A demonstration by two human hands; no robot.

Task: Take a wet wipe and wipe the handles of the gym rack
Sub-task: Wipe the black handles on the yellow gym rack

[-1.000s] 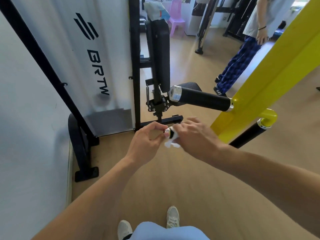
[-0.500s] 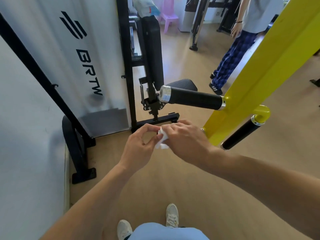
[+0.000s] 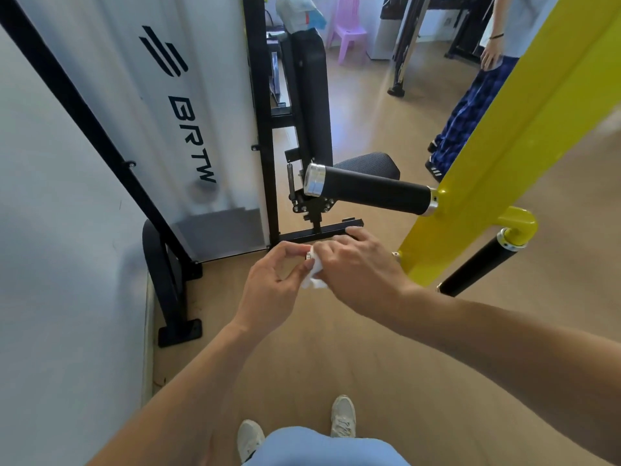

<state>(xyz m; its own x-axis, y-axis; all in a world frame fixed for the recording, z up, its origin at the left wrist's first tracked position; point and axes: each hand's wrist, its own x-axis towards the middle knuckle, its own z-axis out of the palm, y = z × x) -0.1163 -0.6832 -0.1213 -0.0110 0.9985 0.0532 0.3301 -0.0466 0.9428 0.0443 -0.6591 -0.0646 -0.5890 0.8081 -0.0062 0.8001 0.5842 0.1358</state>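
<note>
My right hand (image 3: pixel 359 270) is closed around a white wet wipe (image 3: pixel 314 275), wrapping it over a short lower handle of the yellow rack (image 3: pixel 497 142). Only that handle's silver end cap (image 3: pixel 308 256) shows. My left hand (image 3: pixel 272 287) pinches this end cap between thumb and forefinger, touching the wipe's edge. Above the hands, a longer black handle (image 3: pixel 373 191) with a silver cap sticks out to the left. A third black handle (image 3: pixel 477 269) angles down at the right.
A black-framed machine with a white BRTW panel (image 3: pixel 188 105) and a black padded seat (image 3: pixel 311 92) stands just ahead. A white wall (image 3: pixel 50 264) is at the left. Another person (image 3: pixel 470 105) stands at the far right. My shoes (image 3: pixel 342 415) are on the wooden floor.
My right hand has slid the wipe toward the handle's end, so the black grip no longer shows. My left hand stays pinched at the end cap.
</note>
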